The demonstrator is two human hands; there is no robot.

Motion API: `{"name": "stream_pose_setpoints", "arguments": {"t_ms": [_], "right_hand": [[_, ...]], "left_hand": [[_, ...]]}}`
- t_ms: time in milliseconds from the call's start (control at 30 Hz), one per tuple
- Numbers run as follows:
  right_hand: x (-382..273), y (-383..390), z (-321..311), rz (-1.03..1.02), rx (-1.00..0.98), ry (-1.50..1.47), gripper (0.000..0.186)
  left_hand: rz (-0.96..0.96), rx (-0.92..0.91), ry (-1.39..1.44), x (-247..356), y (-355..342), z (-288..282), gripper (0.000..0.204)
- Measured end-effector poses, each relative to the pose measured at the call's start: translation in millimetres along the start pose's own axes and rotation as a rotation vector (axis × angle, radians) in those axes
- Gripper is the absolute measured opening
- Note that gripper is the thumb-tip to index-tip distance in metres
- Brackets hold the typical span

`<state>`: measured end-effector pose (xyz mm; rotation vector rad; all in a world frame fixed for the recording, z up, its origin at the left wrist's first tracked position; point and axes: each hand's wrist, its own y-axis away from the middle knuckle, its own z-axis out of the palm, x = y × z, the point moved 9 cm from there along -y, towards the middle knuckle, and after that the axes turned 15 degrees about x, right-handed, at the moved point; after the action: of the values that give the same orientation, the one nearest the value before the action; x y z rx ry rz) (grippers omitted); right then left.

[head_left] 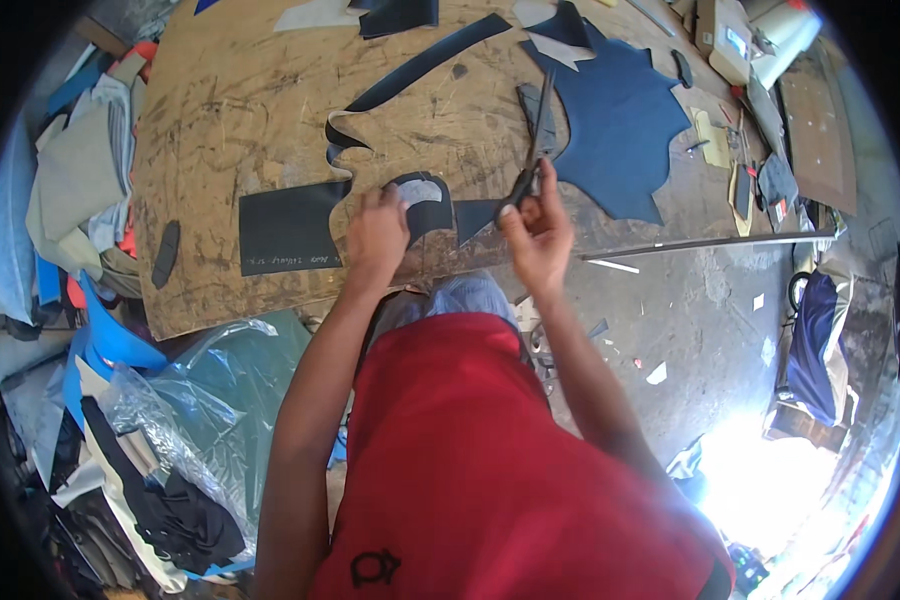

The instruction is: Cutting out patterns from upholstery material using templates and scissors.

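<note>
My left hand (375, 230) has its fingers bent and together over the left end of a curved dark piece (430, 215) with a pale grey patch (420, 191), gripping it on the worn wooden table (200, 120). My right hand (535, 235) is closed around the black handles of scissors (538, 128), blades pointing away from me and slightly right. A small dark triangular scrap (474, 215) lies between my hands. A dark rectangular sheet (286, 225) is left of my left hand; a jagged blue piece (620, 125) lies right of the scissors.
Curly dark strips (425, 62) lie farther back. A long metal straightedge (710, 240) runs along the right front edge, near tools and templates (740, 195). Fabric piles (75, 190) stand at the left, plastic sheeting (220, 390) below them, and a navy bundle (815, 345) at right.
</note>
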<state>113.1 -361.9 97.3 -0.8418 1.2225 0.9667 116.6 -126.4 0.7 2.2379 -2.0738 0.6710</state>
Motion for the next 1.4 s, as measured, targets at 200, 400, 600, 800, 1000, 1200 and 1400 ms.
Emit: {"name": "stream_pose_setpoints", "arguments": {"t_ms": [200,400,600,800,1000,1200,1400], "right_hand": [[51,-30,-98,-0.429,-0.198,0.970,0.066],[67,-59,-94,-0.603,-0.351,1.587,0.037],[79,-78,-71,-0.573,-0.490,1.687,0.022],[61,-50,5,-0.692,-0.495,0.963,0.011],[94,-56,18,-0.666,-0.712,0.880,0.017],[75,-81,-53,-0.150,-0.875,0.813,0.013],[72,-101,-282,0.021,-0.804,1.213,0.008]], "left_hand": [[-0.147,-0.012,0.142,-35,-26,-5,0.035],[-0.055,-0.133,0.186,-28,-44,0,0.027],[-0.193,-0.276,0.396,-45,-60,8,0.020],[-0.177,-0.072,0.365,-38,-75,-24,0.016],[-0.711,-0.042,1.025,-25,-106,-16,0.018],[-0.481,0.245,0.568,-51,-128,-15,0.020],[-0.352,0.369,0.064,-7,-76,-36,0.016]]}}
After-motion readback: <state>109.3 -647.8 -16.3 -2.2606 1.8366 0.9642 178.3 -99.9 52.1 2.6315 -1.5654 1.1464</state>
